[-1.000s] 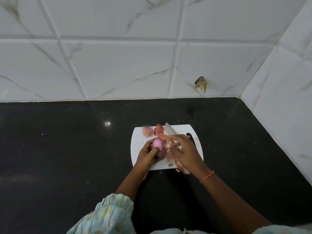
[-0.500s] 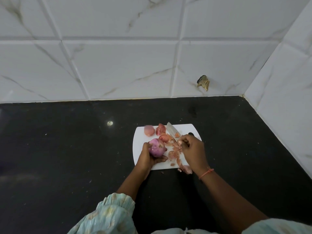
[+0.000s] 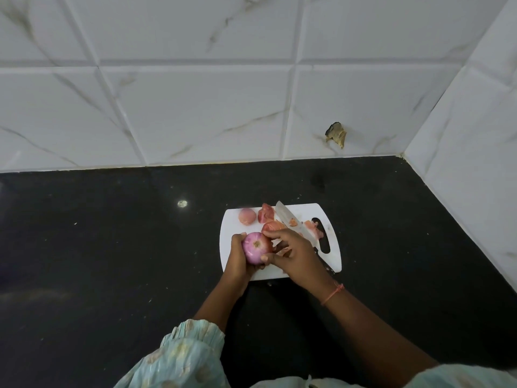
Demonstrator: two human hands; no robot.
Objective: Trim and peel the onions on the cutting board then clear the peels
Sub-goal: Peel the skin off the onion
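Left hand (image 3: 237, 261) grips onion (image 3: 256, 247); right hand (image 3: 296, 253) pinches it.

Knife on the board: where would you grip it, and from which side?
Judging by its pose, grip the knife by its dark handle, from the near right edge of the cutting board; the blade points to the far left, and the right hand covers the handle.

Knife (image 3: 291, 222) and peels (image 3: 313, 228) on cutting board (image 3: 232, 225), behind the held onion (image 3: 256, 247).
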